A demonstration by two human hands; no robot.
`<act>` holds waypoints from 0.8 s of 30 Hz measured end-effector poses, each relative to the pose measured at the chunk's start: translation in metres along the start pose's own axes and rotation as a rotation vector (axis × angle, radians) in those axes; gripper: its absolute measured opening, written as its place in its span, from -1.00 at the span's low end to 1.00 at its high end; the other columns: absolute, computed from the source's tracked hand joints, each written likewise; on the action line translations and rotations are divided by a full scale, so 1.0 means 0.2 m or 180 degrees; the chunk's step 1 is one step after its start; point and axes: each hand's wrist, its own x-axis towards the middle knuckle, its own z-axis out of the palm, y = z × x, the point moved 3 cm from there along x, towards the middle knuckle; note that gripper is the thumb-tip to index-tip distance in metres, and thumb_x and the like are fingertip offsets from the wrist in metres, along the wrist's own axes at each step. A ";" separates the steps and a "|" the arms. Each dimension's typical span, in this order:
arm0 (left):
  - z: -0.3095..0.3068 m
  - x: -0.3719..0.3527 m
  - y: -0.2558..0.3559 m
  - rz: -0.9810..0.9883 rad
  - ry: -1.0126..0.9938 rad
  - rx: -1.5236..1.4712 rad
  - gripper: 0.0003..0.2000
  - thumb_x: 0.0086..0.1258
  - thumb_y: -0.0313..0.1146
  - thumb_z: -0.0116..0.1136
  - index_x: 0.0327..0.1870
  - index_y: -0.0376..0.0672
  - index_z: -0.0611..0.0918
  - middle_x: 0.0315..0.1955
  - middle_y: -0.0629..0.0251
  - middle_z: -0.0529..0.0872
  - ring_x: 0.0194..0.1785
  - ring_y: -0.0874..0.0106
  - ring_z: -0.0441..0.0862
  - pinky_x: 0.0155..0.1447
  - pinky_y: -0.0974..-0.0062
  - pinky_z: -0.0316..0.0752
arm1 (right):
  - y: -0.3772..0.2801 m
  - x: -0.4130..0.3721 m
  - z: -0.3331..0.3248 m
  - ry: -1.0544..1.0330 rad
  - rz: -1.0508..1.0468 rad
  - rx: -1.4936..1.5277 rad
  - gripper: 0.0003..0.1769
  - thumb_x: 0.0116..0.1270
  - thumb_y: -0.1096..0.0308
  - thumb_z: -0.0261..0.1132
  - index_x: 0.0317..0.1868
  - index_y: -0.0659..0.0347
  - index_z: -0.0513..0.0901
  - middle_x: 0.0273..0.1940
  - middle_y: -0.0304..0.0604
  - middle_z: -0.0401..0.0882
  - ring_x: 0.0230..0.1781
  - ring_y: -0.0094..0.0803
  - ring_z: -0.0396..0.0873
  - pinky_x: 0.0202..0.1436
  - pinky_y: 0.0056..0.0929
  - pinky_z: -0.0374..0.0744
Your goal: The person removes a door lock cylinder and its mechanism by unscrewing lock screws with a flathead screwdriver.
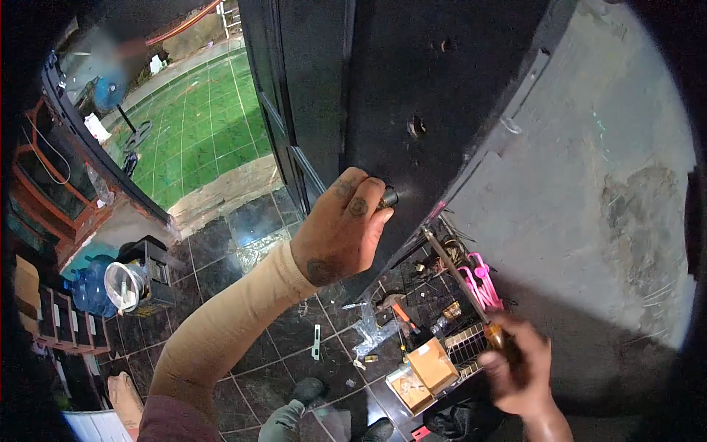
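Pinching a small dark metal cylinder [388,197], the left hand [342,230] presses it against the black metal door [412,81], seemingly to steady it; down-right of that pinch, the right hand [519,368] clenches a long amber-handled screwdriver [453,269], shaft angled doorward

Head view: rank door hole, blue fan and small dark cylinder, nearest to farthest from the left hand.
1. small dark cylinder, at the left hand fingertips, against the door.
2. door hole, above and right, on the door.
3. blue fan, far upper left, outdoors.
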 end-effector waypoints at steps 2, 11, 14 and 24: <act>-0.02 0.01 0.02 -0.0084 -0.0123 0.0002 -0.64 0.18 -0.56 0.32 -0.03 -0.36 0.47 -0.17 -0.05 0.50 -0.16 0.04 0.54 -0.08 0.21 0.52 | -0.08 0.01 0.01 0.0099 -0.0319 -0.1343 -0.57 0.27 0.45 0.34 0.14 0.40 0.58 -0.24 0.05 0.64 -0.32 -0.21 0.63 -0.23 -0.27 0.61; -0.13 -0.04 -0.05 0.0089 -0.0217 -0.0527 -0.65 0.14 -0.58 0.37 -0.07 -0.45 0.53 -0.17 -0.05 0.55 -0.09 0.03 0.58 -0.04 0.20 0.56 | 0.13 -0.29 0.07 -0.0220 -0.0225 -0.0640 -0.22 0.37 0.18 0.40 0.48 0.28 0.28 0.31 0.19 0.48 0.33 0.00 0.48 0.47 -0.02 0.27; -0.09 -0.03 -0.06 0.0437 -0.0105 -0.0274 -0.64 0.12 -0.59 0.38 -0.08 -0.45 0.52 -0.16 -0.04 0.55 -0.08 0.02 0.57 -0.02 0.19 0.56 | 0.07 -0.21 0.10 0.0157 -0.0187 0.1118 -0.33 0.40 0.32 0.35 0.44 0.34 0.33 0.21 0.14 0.58 0.26 -0.09 0.54 0.38 -0.16 0.41; 0.08 0.07 0.00 -0.0205 0.0137 -0.0431 -0.67 0.25 -0.60 0.28 0.01 -0.44 0.48 -0.16 -0.12 0.59 -0.09 -0.05 0.61 -0.02 0.17 0.57 | 0.25 0.00 0.04 0.0459 0.2312 0.4531 -0.53 0.27 0.54 0.36 0.21 0.37 0.55 -0.35 0.07 0.58 -0.63 -0.50 0.43 -0.72 -0.65 0.34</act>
